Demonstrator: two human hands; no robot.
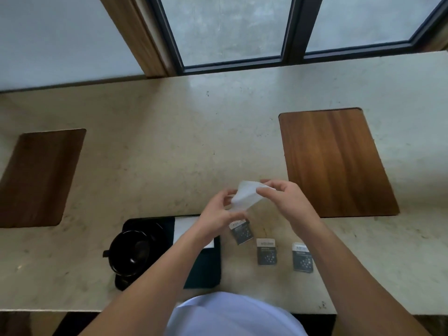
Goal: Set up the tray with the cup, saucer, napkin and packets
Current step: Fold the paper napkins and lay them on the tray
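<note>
Both hands, left hand [219,210] and right hand [286,194], pinch white napkin [244,196], folding step. Next: lay on black tray [206,270], near left.

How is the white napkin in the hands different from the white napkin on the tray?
The held napkin is off the counter, pinched by the left hand and right hand, and bent. The tray napkin lies flat on the black tray, partly hidden by the left forearm. Both are white.
</note>
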